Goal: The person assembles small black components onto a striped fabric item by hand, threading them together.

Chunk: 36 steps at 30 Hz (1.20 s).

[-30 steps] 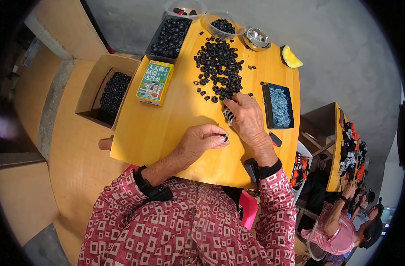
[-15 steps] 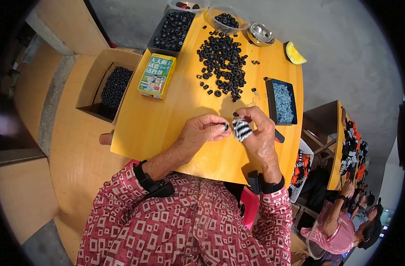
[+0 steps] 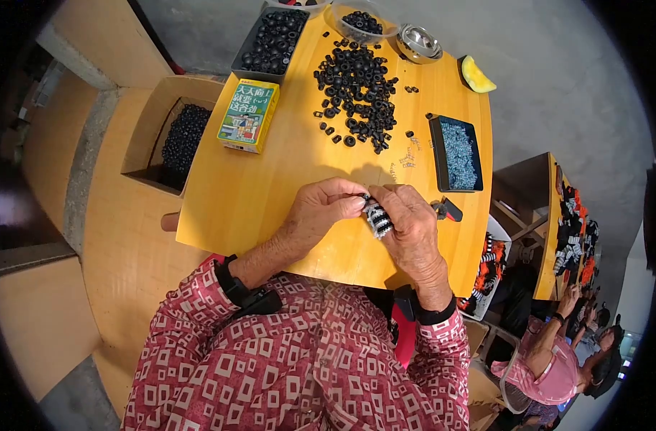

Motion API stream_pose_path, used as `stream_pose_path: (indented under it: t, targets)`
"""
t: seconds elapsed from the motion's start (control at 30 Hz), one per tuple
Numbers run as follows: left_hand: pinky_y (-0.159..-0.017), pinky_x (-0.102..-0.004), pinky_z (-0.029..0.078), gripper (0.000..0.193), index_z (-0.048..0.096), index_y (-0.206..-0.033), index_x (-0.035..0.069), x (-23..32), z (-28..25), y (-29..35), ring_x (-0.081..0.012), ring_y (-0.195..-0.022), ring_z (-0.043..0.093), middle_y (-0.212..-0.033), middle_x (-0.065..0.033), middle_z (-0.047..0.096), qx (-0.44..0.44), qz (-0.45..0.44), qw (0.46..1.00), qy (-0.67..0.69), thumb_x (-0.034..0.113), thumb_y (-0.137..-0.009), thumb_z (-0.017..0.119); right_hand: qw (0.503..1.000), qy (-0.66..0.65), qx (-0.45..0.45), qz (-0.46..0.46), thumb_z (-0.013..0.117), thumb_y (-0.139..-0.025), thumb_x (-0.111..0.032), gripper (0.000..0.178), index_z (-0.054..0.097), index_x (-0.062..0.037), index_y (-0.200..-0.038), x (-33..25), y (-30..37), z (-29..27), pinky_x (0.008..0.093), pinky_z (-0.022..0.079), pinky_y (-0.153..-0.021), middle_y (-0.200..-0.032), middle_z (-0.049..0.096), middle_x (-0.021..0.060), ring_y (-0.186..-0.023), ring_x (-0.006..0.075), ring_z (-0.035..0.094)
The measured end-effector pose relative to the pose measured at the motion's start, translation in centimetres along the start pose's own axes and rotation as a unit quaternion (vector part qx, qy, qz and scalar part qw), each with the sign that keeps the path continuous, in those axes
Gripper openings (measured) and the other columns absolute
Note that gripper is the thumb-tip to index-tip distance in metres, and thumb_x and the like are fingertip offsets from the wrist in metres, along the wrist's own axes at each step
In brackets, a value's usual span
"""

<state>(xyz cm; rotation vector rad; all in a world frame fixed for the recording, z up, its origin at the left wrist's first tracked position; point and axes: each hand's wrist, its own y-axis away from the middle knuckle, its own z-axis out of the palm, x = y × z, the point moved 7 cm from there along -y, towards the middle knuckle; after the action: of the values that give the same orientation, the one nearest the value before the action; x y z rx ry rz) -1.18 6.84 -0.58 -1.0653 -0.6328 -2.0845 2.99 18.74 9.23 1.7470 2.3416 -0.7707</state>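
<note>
Over the near part of the table, both my hands meet. My left hand (image 3: 313, 215) pinches a small black part (image 3: 364, 195) between thumb and fingertips. In my right hand (image 3: 414, 230) is a small black-and-white striped knitted-looking piece (image 3: 378, 221), its upper end against the black part. My fingers cover the spot where the two meet, so I cannot tell whether they are joined. Beyond my hands lies a loose pile of small black ring-like parts (image 3: 360, 97). To the right stands a black tray (image 3: 437, 158) of small blue-grey pieces.
A yellow-green box (image 3: 247, 115) and a black bin (image 3: 259, 75) of round parts stand left. Farther back are a clear bowl (image 3: 392, 32), a metal bowl (image 3: 419, 44) and a yellow wedge (image 3: 477, 75). A red-and-black tool (image 3: 451, 210) lies right. A co-worker (image 3: 547, 366) sits lower right.
My hands have come together. The striped piece in my right hand has moved left and now meets the black part in my left. The view has shifted slightly.
</note>
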Motion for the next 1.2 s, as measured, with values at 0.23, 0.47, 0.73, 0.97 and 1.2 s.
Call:
stream_pose_path:
  t: [0.23, 0.47, 0.73, 0.97, 1.2]
  targets:
    - [-0.096, -0.0312, 0.053, 0.022, 0.066, -0.116, 0.002, -0.5, -0.2, -0.1, -0.0141, -0.103, 0.065, -0.110, -0.0052, 0.069, 0.011, -0.041, 0.998, 0.037, 0.012, -0.097, 0.065, 0.976, -0.162, 0.073, 0.122, 0.073, -0.074, 0.006, 0.030, 0.068, -0.0021, -0.103, 1.0, 0.8, -0.6, 0.0301, 0.052, -0.071, -0.088, 0.064, 0.0086, -0.078, 0.0214, 0.065]
    - [-0.094, -0.0311, 0.055, 0.024, 0.065, -0.118, 0.003, -0.8, -0.2, 0.0, -0.0141, -0.102, 0.066, -0.111, -0.0050, 0.068, 0.025, -0.060, 0.994, 0.090, 0.014, -0.097, 0.066, 0.934, -0.289, 0.106, 0.183, 0.072, -0.079, 0.008, 0.026, 0.070, -0.0006, -0.103, 2.2, 2.7, 1.6, 0.0234, 0.048, -0.073, -0.086, 0.060, 0.0018, -0.077, 0.0105, 0.057]
    - [-0.090, -0.0274, 0.054, 0.027, 0.064, -0.119, 0.002, -0.8, -0.2, 0.0, -0.0115, -0.100, 0.066, -0.109, -0.0046, 0.068, 0.029, -0.055, 0.996, 0.071, 0.015, -0.096, 0.068, 0.882, -0.395, 0.156, 0.206, 0.068, -0.080, 0.014, 0.029, 0.071, 0.0017, -0.106, 2.7, 3.8, 3.2, 0.0242, 0.050, -0.080, -0.092, 0.061, 0.0028, -0.086, 0.0114, 0.061]
    - [-0.090, -0.0289, 0.054, 0.028, 0.064, -0.119, 0.001, -0.5, 0.0, 0.1, -0.0121, -0.099, 0.065, -0.108, -0.0051, 0.069, 0.026, -0.039, 0.996, 0.070, 0.015, -0.095, 0.069, 0.846, -0.437, 0.202, 0.228, 0.068, -0.083, 0.012, 0.028, 0.072, 0.0003, -0.108, 2.5, 4.4, 4.0, 0.0228, 0.051, -0.079, -0.093, 0.062, 0.0014, -0.087, 0.0106, 0.063]
    - [-0.088, -0.0283, 0.054, 0.027, 0.064, -0.118, 0.002, -0.5, 0.0, 0.0, -0.0111, -0.097, 0.065, -0.104, -0.0041, 0.070, 0.014, -0.030, 0.996, 0.084, 0.012, -0.094, 0.069, 0.847, -0.432, 0.225, 0.214, 0.069, -0.082, 0.011, 0.030, 0.071, 0.0001, -0.110, 2.5, 4.8, 4.6, 0.0232, 0.050, -0.077, -0.091, 0.061, 0.0006, -0.084, 0.0096, 0.061]
